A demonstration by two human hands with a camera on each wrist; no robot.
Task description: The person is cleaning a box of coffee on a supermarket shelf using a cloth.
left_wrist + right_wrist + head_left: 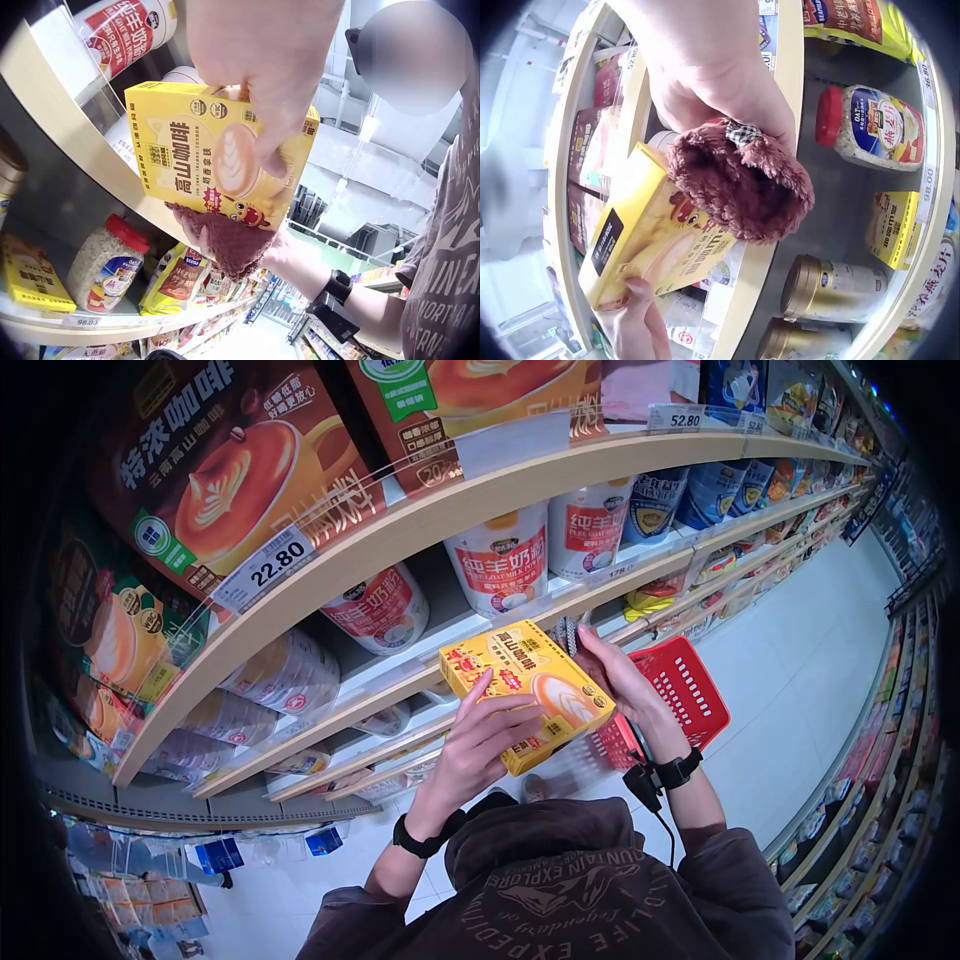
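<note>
Holding a yellow cardboard coffee box (527,695) at frame centre, just in front of the shelves. My left hand (478,745) is half closed, fingers curled over the box's front face. My right hand (622,678) grips the far end from behind, with a fuzzy maroon fabric piece (742,184) trapped between palm and box. Curved wooden shelf (440,510) upper left, white round cans (500,565) beneath it. Red plastic basket (690,690) centre right, above the white shop floor (800,690).

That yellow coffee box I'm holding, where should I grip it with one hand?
Probably across the yellow box mid-length, from its near long edge, where the left hand is. It is flat and thin, so fingers on the printed front and thumb behind pinch it squarely.
</note>
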